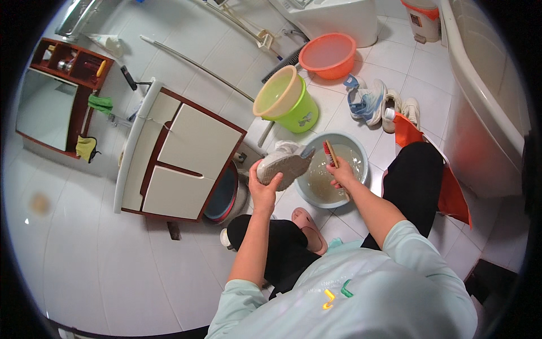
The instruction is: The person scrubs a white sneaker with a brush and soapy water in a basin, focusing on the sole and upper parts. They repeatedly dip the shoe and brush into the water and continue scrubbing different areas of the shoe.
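Note:
My left hand (263, 190) grips a pale shoe (284, 169) with its grey sole turned toward me. The shoe is held up beside the left rim of a light blue basin (301, 190). Murky water (326, 176) fills part of that basin, which rests on the floor between my legs. Over the water, my right hand (342, 173) holds a wooden scrub brush (332, 153) by its handle. Its red and white bristles face the shoe, and a gap separates the two.
Beyond the basin stand a green bucket (298, 112) with a peach basin (292, 80) on it, and an orange basin (334, 72) of cloudy water. Blue-white sneakers (372, 104) and cream shoes (410, 111) sit right of them. A bathtub (478, 127) bounds the right, a vanity cabinet (203, 140) the left.

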Demonstrator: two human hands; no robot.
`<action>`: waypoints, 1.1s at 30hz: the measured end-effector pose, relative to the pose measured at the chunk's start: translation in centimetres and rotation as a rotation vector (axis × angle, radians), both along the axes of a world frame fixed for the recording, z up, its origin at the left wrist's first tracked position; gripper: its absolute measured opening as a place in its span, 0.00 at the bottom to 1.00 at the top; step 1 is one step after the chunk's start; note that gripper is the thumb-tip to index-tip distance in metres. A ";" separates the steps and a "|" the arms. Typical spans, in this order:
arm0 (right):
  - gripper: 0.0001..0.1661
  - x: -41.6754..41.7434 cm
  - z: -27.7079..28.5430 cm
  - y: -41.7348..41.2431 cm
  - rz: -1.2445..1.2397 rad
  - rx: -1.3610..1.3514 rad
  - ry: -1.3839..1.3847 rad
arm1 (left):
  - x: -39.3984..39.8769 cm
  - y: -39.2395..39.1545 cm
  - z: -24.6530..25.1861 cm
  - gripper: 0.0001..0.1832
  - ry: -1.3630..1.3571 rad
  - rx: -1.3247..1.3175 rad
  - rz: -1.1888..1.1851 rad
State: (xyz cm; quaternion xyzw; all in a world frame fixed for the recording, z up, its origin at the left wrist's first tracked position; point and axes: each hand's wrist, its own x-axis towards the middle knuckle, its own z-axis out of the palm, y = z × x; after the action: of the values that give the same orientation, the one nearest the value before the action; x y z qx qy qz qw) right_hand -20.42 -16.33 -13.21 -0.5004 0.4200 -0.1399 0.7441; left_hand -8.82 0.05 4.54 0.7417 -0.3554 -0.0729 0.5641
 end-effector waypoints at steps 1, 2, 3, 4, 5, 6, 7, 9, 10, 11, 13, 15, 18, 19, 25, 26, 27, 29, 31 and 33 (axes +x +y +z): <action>0.24 0.0 -0.1 0.1 0.013 0.007 0.013 | 0.7 0.1 -0.4 0.33 0.021 0.025 -0.011; 0.25 0.0 -0.2 0.3 0.027 0.014 0.026 | 1.2 0.1 -0.7 0.33 0.021 0.017 -0.030; 0.25 0.1 -0.3 0.3 0.040 0.018 0.037 | 1.6 -0.1 -1.0 0.33 0.019 0.005 -0.047; 0.25 0.2 -0.5 0.5 0.028 0.041 0.012 | 1.9 -0.2 -1.2 0.33 -0.008 0.010 -0.051; 0.25 0.5 -0.4 0.4 0.019 0.087 -0.028 | 2.2 -0.4 -1.5 0.32 -0.038 0.015 -0.056; 0.25 0.7 -0.2 0.7 0.010 0.139 -0.059 | 2.4 -0.2 -2.1 0.32 -0.059 0.027 -0.059; 0.25 0.9 0.0 0.9 0.000 0.190 -0.093 | 2.6 -0.1 -2.6 0.32 -0.055 0.011 -0.066; 0.24 1.3 0.4 1.1 -0.047 0.330 -0.192 | 2.5 -0.2 -3.9 0.33 -0.040 -0.019 -0.085; 0.23 1.4 0.6 1.1 -0.075 0.400 -0.238 | 2.3 -0.3 -4.4 0.32 -0.081 -0.027 -0.107; 0.24 1.6 0.7 1.1 -0.091 0.439 -0.261 | 1.9 -0.4 -4.9 0.31 -0.090 -0.028 -0.110; 0.26 1.7 1.0 0.9 -0.125 0.518 -0.317 | 0.7 -0.9 -5.1 0.30 -0.116 -0.029 -0.119; 0.27 1.6 1.7 0.7 -0.134 0.591 -0.358 | 0.5 -1.1 -6.3 0.31 -0.089 -0.031 -0.160; 0.31 1.6 2.5 0.5 -0.144 0.646 -0.397 | -0.4 -1.4 -7.0 0.30 -0.079 -0.025 -0.218; 0.32 1.5 2.4 0.3 -0.150 0.655 -0.403 | -0.7 -1.5 -7.2 0.31 -0.075 -0.038 -0.237; 0.39 2.1 0.3 -0.2 -0.051 0.818 -0.532 | -1.8 -1.1 -9.0 0.34 -0.053 -0.077 -0.323; 0.35 2.2 0.2 -0.2 -0.038 0.855 -0.543 | -1.8 -0.9 -9.5 0.34 -0.024 -0.049 -0.343; 0.34 2.3 -0.4 -0.3 -0.063 0.794 -0.532 | -1.9 -1.0 -9.6 0.34 0.033 -0.055 -0.372; 0.31 2.5 -1.9 -0.4 -0.111 0.671 -0.507 | -2.1 -1.4 -9.8 0.34 0.152 -0.070 -0.429; 0.30 2.8 -1.3 -0.1 -0.174 0.625 -0.510 | 0.0 -0.3 -11.3 0.38 0.229 -0.034 -0.481; 0.30 2.7 -0.6 0.0 -0.215 0.517 -0.447 | 1.1 0.0 -12.1 0.41 0.423 -0.072 -0.397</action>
State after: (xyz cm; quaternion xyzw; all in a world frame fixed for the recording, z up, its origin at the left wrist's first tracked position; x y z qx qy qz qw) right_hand -17.76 -16.31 -13.78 -0.2058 0.3186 -0.2126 0.9005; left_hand -7.71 0.01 -7.52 0.6055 -0.3705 -0.3220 0.6264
